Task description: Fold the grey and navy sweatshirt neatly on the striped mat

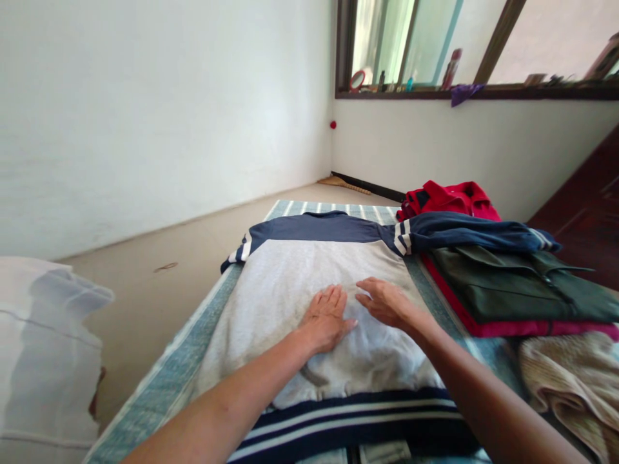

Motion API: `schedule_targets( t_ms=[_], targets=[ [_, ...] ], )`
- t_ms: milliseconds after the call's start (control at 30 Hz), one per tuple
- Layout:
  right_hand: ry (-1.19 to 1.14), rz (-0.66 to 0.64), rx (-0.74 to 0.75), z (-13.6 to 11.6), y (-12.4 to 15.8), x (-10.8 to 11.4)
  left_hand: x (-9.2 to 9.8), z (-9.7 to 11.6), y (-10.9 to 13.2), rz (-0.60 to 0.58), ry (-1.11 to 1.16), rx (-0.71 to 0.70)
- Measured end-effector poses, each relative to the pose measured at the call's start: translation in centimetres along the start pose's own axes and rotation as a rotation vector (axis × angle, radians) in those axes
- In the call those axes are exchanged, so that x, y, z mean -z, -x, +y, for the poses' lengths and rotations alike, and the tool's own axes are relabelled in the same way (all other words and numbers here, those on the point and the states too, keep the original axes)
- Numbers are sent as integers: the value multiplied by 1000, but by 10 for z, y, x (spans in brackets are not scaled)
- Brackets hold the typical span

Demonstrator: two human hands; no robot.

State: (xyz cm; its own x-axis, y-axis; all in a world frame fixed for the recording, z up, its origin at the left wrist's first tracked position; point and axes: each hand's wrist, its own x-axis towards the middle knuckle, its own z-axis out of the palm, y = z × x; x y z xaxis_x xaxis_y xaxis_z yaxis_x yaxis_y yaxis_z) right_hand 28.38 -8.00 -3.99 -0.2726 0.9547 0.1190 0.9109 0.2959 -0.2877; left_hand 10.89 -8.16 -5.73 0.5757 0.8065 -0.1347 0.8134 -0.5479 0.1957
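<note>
A grey and navy jacket lies spread out, its striped hem nearest me and its collar at the far end. One sleeve stretches right over a pile of clothes; the other hangs toward the left edge. My left hand rests flat on the grey middle, fingers extended and holding nothing. Just right of it, my right hand is over the same grey cloth with its fingers apart and nothing in them.
Under the jacket is a blue striped cover. Dark green folded clothing, a red garment and a beige towel lie at the right. White sheer fabric hangs at the left. A windowsill holds small items.
</note>
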Motion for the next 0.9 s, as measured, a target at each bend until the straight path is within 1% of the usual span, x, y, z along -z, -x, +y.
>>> schedule_targets(
  t_ms=[100, 167, 267, 367, 500, 567, 600, 667, 733, 800, 833, 867, 900],
  targets=[
    [-49, 22, 40, -26, -31, -19, -2, -1, 0, 41, 11, -22],
    [-91, 65, 34, -33, -41, -35, -2, -2, 0, 38, 24, -17],
    [-190, 166, 39, -30, -39, -51, 0, -7, 0, 22, 52, -18],
    [-301, 246, 64, -21, -32, -56, 4, -13, -1, 35, 87, -93],
    [-393, 302, 76, -14, -32, -60, 11, -21, -1, 65, 149, -205],
    [-415, 318, 81, -12, -35, -64, 16, -27, 0, 71, 188, -212],
    [-421, 323, 86, -12, -36, -65, 18, -32, 2, 81, 198, -191],
    [-425, 330, 97, -11, -37, -68, 26, -47, 7, 127, 174, -97],
    [-422, 332, 103, -12, -37, -68, 37, -70, 15, 188, 88, 42],
    [-417, 334, 99, -13, -37, -67, 50, -98, 28, 250, -20, 224],
    [-415, 334, 96, -13, -37, -67, 56, -111, 35, 260, -69, 306],
    [-413, 335, 93, -14, -36, -66, 62, -124, 43, 262, -108, 426],
    [-411, 335, 89, -14, -36, -66, 67, -135, 51, 234, -113, 569]
  ],
)
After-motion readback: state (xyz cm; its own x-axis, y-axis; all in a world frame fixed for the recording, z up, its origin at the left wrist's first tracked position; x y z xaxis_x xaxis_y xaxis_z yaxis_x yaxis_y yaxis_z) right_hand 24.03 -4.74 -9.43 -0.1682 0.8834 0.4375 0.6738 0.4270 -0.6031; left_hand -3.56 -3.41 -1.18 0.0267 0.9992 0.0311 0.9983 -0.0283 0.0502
